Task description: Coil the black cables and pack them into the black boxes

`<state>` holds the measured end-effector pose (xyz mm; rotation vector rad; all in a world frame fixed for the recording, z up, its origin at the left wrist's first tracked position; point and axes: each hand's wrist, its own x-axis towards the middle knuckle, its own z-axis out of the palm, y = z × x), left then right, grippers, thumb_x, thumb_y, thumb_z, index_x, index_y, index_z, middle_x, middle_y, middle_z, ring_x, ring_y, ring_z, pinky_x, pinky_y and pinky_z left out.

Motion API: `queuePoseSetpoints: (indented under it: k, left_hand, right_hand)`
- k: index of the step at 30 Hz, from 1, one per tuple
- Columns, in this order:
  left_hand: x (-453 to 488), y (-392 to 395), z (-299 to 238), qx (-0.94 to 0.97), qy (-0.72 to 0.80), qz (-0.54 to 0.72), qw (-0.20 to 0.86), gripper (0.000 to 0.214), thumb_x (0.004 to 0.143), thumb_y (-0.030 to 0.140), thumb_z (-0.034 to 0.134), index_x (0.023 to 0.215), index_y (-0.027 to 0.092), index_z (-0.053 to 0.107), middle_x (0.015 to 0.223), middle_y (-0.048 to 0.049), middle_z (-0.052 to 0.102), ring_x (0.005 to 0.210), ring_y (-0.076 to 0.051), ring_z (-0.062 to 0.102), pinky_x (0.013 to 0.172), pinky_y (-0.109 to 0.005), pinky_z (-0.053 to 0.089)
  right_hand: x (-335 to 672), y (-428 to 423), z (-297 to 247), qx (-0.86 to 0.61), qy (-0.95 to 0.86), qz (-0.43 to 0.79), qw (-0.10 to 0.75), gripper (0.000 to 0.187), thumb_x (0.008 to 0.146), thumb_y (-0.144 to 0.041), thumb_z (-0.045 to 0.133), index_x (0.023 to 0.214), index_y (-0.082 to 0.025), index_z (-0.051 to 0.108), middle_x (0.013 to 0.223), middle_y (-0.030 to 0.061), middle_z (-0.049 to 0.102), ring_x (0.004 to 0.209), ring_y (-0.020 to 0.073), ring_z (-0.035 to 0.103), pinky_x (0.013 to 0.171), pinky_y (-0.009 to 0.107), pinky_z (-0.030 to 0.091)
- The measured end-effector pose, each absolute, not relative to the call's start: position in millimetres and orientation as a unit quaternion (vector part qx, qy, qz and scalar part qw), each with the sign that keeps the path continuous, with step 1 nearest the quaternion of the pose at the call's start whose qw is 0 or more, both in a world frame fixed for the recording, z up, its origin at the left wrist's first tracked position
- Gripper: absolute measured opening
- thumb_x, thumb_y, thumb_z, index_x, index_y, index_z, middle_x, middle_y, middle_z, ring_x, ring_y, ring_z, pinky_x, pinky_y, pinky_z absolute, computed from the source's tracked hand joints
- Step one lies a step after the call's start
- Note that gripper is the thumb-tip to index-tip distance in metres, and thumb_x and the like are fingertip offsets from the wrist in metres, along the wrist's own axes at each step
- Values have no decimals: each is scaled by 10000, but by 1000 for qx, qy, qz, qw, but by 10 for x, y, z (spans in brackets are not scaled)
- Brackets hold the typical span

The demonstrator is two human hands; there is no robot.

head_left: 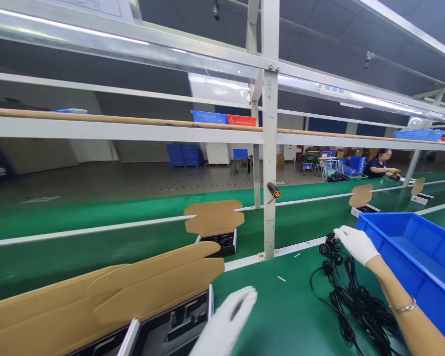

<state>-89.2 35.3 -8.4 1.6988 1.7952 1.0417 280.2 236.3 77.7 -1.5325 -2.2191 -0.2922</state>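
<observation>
My right hand (pixel 356 244), in a white glove, reaches over a cluster of black cable connectors (pixel 329 248), and its fingertips touch them. Below them lies a tangled bundle of black cable (pixel 361 309) on the green workbench (pixel 282 306). My left hand (pixel 226 324), also gloved, is open and holds nothing. It sits just right of an open cardboard box (pixel 104 296) with brown flaps raised. A black moulded insert (pixel 174 330) fills the box, and its contents are partly cut off by the frame edge.
A blue plastic bin (pixel 411 262) stands to the right of my right arm. Beyond a white metal post (pixel 270 163), open boxes ride a green conveyor belt (pixel 96 222). A co-worker (pixel 380 165) works at the far right. Overhead shelves hold more bins.
</observation>
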Motion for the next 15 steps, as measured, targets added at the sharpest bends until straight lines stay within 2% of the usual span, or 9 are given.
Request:
queuePoseSetpoints:
  k: [2, 3, 5, 7, 8, 10, 12, 13, 15]
  left_hand:
    - [-487, 555, 10, 574, 616, 404, 358, 531, 893, 612, 409, 1236, 268, 625, 1289, -71, 653, 1135, -265, 624, 1058, -444, 433]
    - [-310, 672, 39, 554, 610, 416, 384, 591, 872, 640, 445, 1277, 236, 597, 1292, -107, 641, 1157, -280, 606, 1066, -452, 415]
    - [5, 939, 54, 530, 608, 439, 396, 802, 794, 666, 574, 1412, 169, 459, 1311, -179, 602, 1221, -319, 549, 1069, -466, 387]
    - [288, 1237, 12, 543, 572, 475, 390, 970, 716, 606, 710, 1496, 186, 314, 1383, -186, 536, 1285, -320, 488, 1066, -435, 378]
    - [418, 1385, -26, 549, 553, 485, 396, 984, 692, 548, 758, 1494, 196, 311, 1376, -174, 544, 1271, -309, 500, 1046, -410, 394]
    - [638, 1651, -125, 555, 539, 486, 405, 814, 736, 433, 743, 1440, 207, 402, 1207, -124, 658, 1123, -264, 601, 988, -370, 433]
    - [779, 1839, -228, 551, 549, 475, 411, 616, 796, 336, 678, 1364, 179, 498, 984, -93, 716, 965, -251, 653, 945, -396, 457]
    - [815, 1897, -268, 546, 558, 470, 412, 545, 817, 306, 651, 1327, 154, 532, 916, -90, 719, 933, -257, 658, 944, -426, 457]
    - [821, 1948, -290, 533, 573, 471, 408, 432, 871, 300, 593, 1262, 117, 581, 932, -120, 719, 992, -270, 648, 987, -468, 433]
  right_hand:
    - [2584, 2322, 869, -535, -821, -80, 182, 336, 938, -317, 412, 784, -218, 694, 768, 31, 709, 672, 161, 638, 605, 242, 386]
    - [2465, 2287, 890, -529, -830, -61, 164, 342, 936, -313, 417, 751, -218, 689, 734, 27, 700, 651, 159, 630, 589, 242, 371]
    - [2232, 2190, 896, -516, -845, -32, 135, 359, 934, -314, 420, 706, -220, 681, 687, 20, 687, 622, 155, 619, 562, 241, 346]
    - [2038, 2074, 884, -506, -855, -10, 115, 367, 932, -323, 424, 685, -221, 676, 663, 20, 682, 607, 155, 616, 539, 243, 326]
    - [1968, 2017, 889, -503, -858, -3, 107, 371, 931, -328, 421, 678, -221, 671, 657, 21, 681, 604, 157, 615, 533, 245, 318]
    - [1892, 1923, 949, -492, -864, -2, 108, 361, 927, -323, 416, 680, -220, 659, 670, 25, 682, 610, 162, 612, 531, 251, 311]
    - [1895, 1859, 1087, -476, -868, -6, 145, 355, 925, -304, 392, 683, -220, 637, 682, 23, 676, 613, 164, 602, 538, 257, 321]
    - [1914, 1835, 1176, -464, -868, -1, 179, 363, 928, -302, 376, 674, -220, 621, 675, 19, 667, 612, 163, 597, 545, 259, 334]
    - [1954, 1786, 1353, -442, -858, 38, 260, 391, 932, -330, 360, 626, -223, 577, 630, 7, 634, 595, 160, 583, 553, 262, 363]
